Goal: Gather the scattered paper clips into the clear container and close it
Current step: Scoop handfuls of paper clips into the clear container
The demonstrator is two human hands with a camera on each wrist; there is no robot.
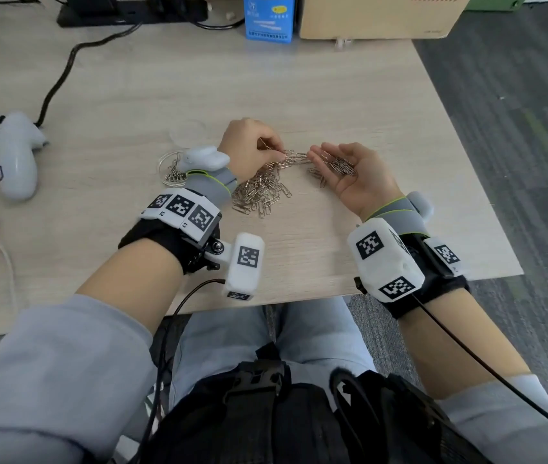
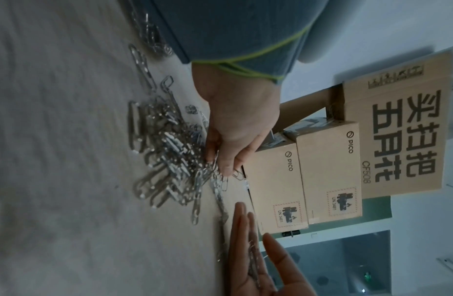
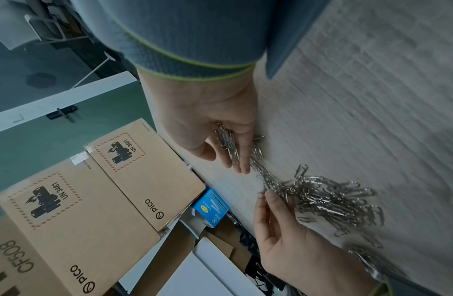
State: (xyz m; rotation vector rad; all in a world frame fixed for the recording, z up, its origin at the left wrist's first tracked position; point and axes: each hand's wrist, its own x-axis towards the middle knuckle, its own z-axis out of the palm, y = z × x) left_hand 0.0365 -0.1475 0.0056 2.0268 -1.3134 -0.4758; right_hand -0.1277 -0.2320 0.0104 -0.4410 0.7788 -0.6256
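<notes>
Two hands at work over a wooden table (image 1: 349,95). Left hand (image 1: 249,145): thumb and fingertips curled, pinching a few paper clips at the far edge of the heap (image 1: 262,192). Right hand (image 1: 356,175): palm up, fingers straight and close together, a small batch of clips (image 1: 339,165) lying across them; its fingertips nearly meet those of the left hand. Heap of silver clips: on the table between and just before the hands, a few strays under the right fingers. Clear container (image 1: 172,169): left of the left wrist, partly hidden by it, some clips inside. Lid: a faint clear disc (image 1: 189,133) beyond it. Further out: white controller (image 1: 15,155) at left, blue box (image 1: 268,18) and cardboard box (image 1: 379,15) at the far edge.
</notes>
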